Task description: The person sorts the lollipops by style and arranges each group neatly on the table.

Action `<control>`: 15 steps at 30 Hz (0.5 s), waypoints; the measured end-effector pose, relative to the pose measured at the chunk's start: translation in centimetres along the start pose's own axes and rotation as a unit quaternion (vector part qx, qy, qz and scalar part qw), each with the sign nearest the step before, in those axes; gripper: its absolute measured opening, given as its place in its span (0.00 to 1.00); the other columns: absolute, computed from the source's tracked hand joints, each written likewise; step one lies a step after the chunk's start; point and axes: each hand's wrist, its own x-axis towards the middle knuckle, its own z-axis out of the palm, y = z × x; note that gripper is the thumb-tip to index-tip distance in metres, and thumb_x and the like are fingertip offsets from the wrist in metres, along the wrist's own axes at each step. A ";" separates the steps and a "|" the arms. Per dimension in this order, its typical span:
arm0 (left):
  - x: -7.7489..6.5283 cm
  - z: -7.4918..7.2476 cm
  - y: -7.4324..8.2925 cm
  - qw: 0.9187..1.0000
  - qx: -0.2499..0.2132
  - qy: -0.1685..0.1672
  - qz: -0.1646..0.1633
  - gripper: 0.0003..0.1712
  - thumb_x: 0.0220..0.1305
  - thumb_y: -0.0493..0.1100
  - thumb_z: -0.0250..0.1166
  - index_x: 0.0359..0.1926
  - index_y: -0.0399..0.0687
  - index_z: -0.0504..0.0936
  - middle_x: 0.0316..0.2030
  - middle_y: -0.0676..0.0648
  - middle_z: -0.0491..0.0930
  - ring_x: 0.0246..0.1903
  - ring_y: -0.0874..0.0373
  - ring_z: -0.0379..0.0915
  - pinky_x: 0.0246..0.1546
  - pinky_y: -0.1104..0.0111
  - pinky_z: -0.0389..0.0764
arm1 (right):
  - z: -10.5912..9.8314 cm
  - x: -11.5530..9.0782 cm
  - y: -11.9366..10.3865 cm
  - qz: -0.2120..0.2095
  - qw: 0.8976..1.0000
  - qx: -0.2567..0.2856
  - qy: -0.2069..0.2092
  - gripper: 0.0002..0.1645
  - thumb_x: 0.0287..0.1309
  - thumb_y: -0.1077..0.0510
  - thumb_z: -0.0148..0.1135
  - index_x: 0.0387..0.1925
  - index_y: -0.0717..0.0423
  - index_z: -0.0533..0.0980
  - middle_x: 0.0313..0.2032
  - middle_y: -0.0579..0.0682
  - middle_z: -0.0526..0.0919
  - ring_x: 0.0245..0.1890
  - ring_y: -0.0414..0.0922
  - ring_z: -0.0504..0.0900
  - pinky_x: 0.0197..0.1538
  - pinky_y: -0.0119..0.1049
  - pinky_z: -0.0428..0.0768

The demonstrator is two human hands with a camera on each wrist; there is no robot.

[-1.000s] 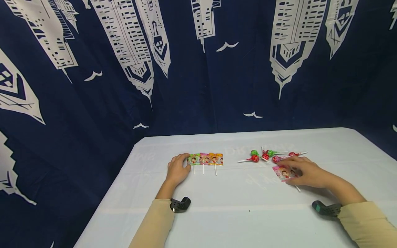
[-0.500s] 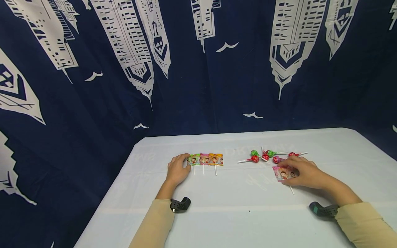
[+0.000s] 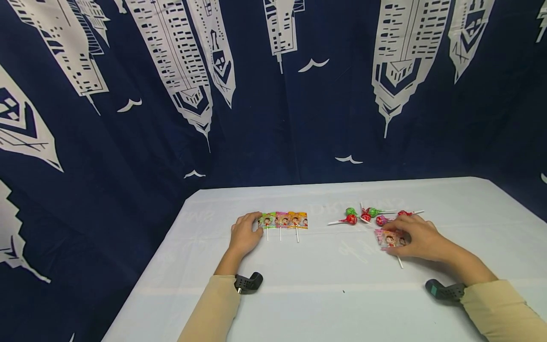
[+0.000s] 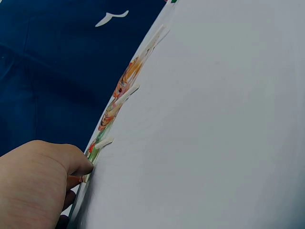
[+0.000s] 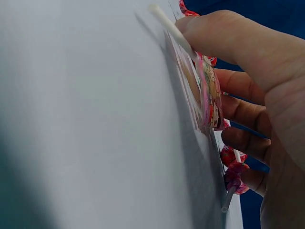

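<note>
Three flat lollipops lie side by side on the white table: one in a green wrapper [image 3: 267, 220], one in pink [image 3: 281, 220], and one in orange [image 3: 297, 220]. Their white sticks point toward me. At the row's left end, my left hand [image 3: 245, 236] holds the edge of the green lollipop between thumb and fingers. My right hand [image 3: 423, 239] grips another flat pink-wrapped lollipop [image 3: 388, 239] by thumb and fingertips. In the right wrist view its stick [image 5: 172, 29] sticks out past the thumb and casts a shadow on the table.
Behind my right hand lie several round lollipops, among them a red one [image 3: 351, 219], a green one [image 3: 373, 212] and a purplish one [image 3: 381, 220]. A dark blue curtain [image 3: 273, 142] with white buildings hangs beyond the table's far edge.
My right hand has moved slightly left with the pink lollipop, and the lollipop's stick has swung to point more directly toward me. The left hand and the row have stayed still.
</note>
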 end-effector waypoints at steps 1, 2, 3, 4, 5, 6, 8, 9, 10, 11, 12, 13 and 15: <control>0.0 0.0 0.0 1.000 0.000 0.001 0.000 0.26 0.63 0.41 0.62 0.63 0.47 0.77 0.64 0.44 0.76 0.67 0.44 0.66 0.65 0.48 0.62 | 0.0 0.0 0.0 -0.001 1.000 0.001 0.001 0.34 0.42 0.36 0.77 0.51 0.45 0.81 0.54 0.57 0.80 0.57 0.59 0.71 0.45 0.52 0.66; 0.0 0.0 0.0 1.000 0.002 0.001 0.000 0.26 0.63 0.41 0.62 0.63 0.47 0.77 0.64 0.44 0.76 0.67 0.44 0.66 0.65 0.48 0.62 | 0.0 0.0 -0.1 -0.001 1.000 0.003 0.003 0.34 0.42 0.36 0.78 0.51 0.45 0.81 0.53 0.56 0.80 0.55 0.58 0.71 0.44 0.51 0.66; -0.1 0.0 0.0 1.000 0.002 0.001 0.001 0.26 0.63 0.41 0.63 0.63 0.47 0.77 0.64 0.44 0.76 0.67 0.44 0.66 0.65 0.48 0.62 | 0.0 0.1 -0.1 -0.003 1.000 0.004 0.004 0.34 0.42 0.37 0.78 0.51 0.45 0.81 0.53 0.55 0.80 0.55 0.57 0.72 0.44 0.50 0.66; -0.1 0.0 0.0 1.000 0.002 0.001 0.000 0.26 0.63 0.41 0.63 0.63 0.47 0.77 0.64 0.44 0.76 0.67 0.44 0.66 0.65 0.48 0.62 | 0.0 0.1 -0.2 -0.004 1.000 0.005 0.005 0.34 0.42 0.37 0.78 0.51 0.45 0.81 0.52 0.55 0.80 0.54 0.57 0.72 0.43 0.50 0.66; -0.1 -0.1 0.0 1.000 0.002 0.000 0.000 0.26 0.63 0.41 0.63 0.63 0.47 0.77 0.64 0.44 0.76 0.67 0.44 0.66 0.65 0.48 0.62 | 0.0 0.1 -0.2 -0.006 1.000 0.007 0.007 0.34 0.42 0.37 0.78 0.50 0.45 0.81 0.51 0.54 0.80 0.53 0.56 0.73 0.43 0.49 0.65; -0.1 -0.1 0.0 1.000 0.003 0.001 0.001 0.26 0.63 0.41 0.63 0.63 0.47 0.77 0.64 0.44 0.76 0.67 0.44 0.66 0.65 0.48 0.62 | -0.1 0.1 -0.2 -0.009 1.000 0.009 0.009 0.33 0.42 0.38 0.78 0.50 0.45 0.82 0.50 0.53 0.80 0.52 0.55 0.73 0.43 0.48 0.65; -0.1 0.0 0.0 1.000 0.003 0.001 0.000 0.26 0.63 0.41 0.63 0.63 0.47 0.77 0.64 0.44 0.76 0.67 0.44 0.66 0.65 0.48 0.62 | -0.1 0.2 -0.2 -0.012 1.000 0.008 0.012 0.33 0.41 0.39 0.78 0.51 0.46 0.81 0.50 0.53 0.80 0.51 0.54 0.73 0.42 0.47 0.65; -0.1 0.0 0.0 1.000 0.001 0.000 -0.002 0.26 0.63 0.41 0.63 0.63 0.47 0.77 0.64 0.44 0.76 0.67 0.44 0.66 0.65 0.48 0.62 | -0.2 0.2 -0.1 -0.013 1.000 0.008 0.014 0.34 0.41 0.39 0.79 0.51 0.46 0.81 0.50 0.53 0.81 0.51 0.54 0.73 0.42 0.48 0.65; 0.0 0.0 0.0 1.000 0.001 0.000 -0.003 0.26 0.63 0.41 0.63 0.63 0.48 0.77 0.64 0.44 0.76 0.67 0.44 0.66 0.65 0.49 0.62 | -0.2 0.2 -0.1 -0.013 1.000 0.008 0.016 0.34 0.41 0.40 0.79 0.51 0.46 0.82 0.50 0.53 0.81 0.50 0.53 0.73 0.42 0.47 0.65; 0.0 0.0 0.0 1.000 0.000 0.000 -0.003 0.26 0.63 0.41 0.63 0.63 0.47 0.77 0.64 0.44 0.76 0.67 0.44 0.66 0.65 0.49 0.62 | -0.3 0.2 -0.1 -0.012 1.000 0.006 0.019 0.34 0.41 0.40 0.79 0.51 0.46 0.82 0.50 0.53 0.81 0.50 0.52 0.73 0.42 0.47 0.65; 0.0 0.0 0.0 1.000 0.000 0.001 -0.002 0.26 0.63 0.41 0.63 0.63 0.47 0.77 0.64 0.44 0.76 0.67 0.44 0.66 0.65 0.48 0.62 | -0.3 0.2 -0.1 -0.013 1.000 0.004 0.021 0.34 0.41 0.40 0.79 0.52 0.47 0.82 0.51 0.54 0.81 0.50 0.52 0.72 0.42 0.47 0.65; 0.0 0.1 0.0 1.000 -0.001 0.001 -0.003 0.26 0.63 0.41 0.63 0.63 0.48 0.77 0.64 0.44 0.76 0.67 0.44 0.66 0.65 0.49 0.62 | -0.4 0.2 -0.1 -0.012 1.000 0.004 0.023 0.35 0.41 0.40 0.79 0.52 0.47 0.82 0.51 0.54 0.81 0.49 0.52 0.72 0.42 0.47 0.65; 0.1 0.1 -0.1 1.000 0.001 0.001 -0.003 0.26 0.63 0.41 0.63 0.63 0.48 0.77 0.64 0.44 0.76 0.67 0.45 0.66 0.65 0.49 0.62 | -0.5 0.3 -0.2 -0.011 1.000 0.007 0.025 0.35 0.41 0.41 0.79 0.52 0.48 0.82 0.50 0.54 0.82 0.48 0.50 0.72 0.42 0.46 0.64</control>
